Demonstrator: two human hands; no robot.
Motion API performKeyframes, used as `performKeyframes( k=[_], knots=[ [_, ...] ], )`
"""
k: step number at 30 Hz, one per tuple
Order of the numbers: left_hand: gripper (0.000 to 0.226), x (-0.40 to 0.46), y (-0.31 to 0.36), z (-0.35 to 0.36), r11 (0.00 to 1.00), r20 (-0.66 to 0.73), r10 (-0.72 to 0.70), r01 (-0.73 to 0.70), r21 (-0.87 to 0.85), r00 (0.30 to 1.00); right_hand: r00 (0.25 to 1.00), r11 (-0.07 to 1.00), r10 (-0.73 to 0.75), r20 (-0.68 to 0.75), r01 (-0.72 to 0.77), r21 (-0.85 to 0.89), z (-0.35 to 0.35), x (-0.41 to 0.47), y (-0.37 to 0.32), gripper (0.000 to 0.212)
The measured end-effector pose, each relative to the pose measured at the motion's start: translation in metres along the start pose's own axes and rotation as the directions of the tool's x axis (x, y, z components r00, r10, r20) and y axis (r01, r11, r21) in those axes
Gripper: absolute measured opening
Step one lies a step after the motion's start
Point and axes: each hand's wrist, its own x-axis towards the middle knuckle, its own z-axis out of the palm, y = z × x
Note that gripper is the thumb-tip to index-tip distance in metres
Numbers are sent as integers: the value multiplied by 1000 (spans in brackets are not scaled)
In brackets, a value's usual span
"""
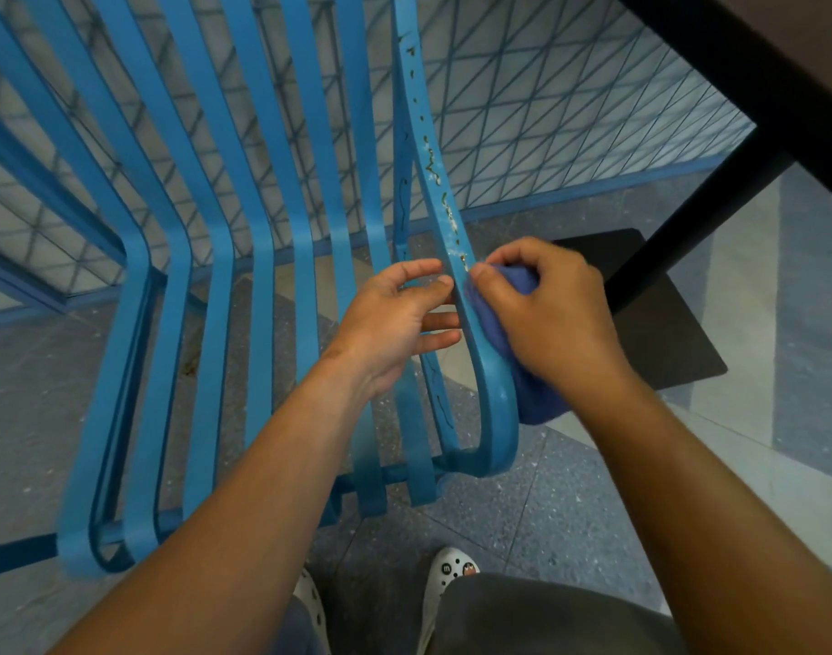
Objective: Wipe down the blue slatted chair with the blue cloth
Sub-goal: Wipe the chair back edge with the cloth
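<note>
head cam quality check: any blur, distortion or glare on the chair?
Head view: wide-angle bowing curves the blue slatted chair slats; motion blur smears its near-left front edge, sharper by the right hand gripping the blue cloth; left hand slightly soft; even light, soft sheen on the floor at right, no hard glare on the chair.

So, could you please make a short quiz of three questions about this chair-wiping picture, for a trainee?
1. True or false: the right hand grips the blue cloth.
2. Which part of the blue slatted chair does the cloth press on?
A. the middle slat
B. the rightmost slat
C. a leg
3. Fill in: the left hand touches that slat with its ____ fingers.

Key
1. True.
2. B; chipped spots show higher on this slat.
3. Straight.
</note>
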Motion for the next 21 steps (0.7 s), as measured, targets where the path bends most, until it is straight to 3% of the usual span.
performKeyframes(
  k=[4,8,12,16,21],
  knots=[
    [31,2,-3,-2,992,-19,97,-95,86,995,999,999,51,-5,-51,8,-14,27,8,16],
    [37,4,-7,-1,969,-31,191,-184,165,981,998,996,-40,42,37,83,-22,1,-1,10],
    [39,5,-8,-1,937,-42,278,-262,230,960,982,994,-106,156,100,47,-9,-22,-5,8],
    [41,4,-9,-8,832,-3,380,-340,439,925,995,997,-51,87,46,59,-3,14,1,10],
    [45,6,-8,-16,765,63,392,-363,532,918,998,996,-59,10,59,-65,-20,43,7,6]
  ],
)
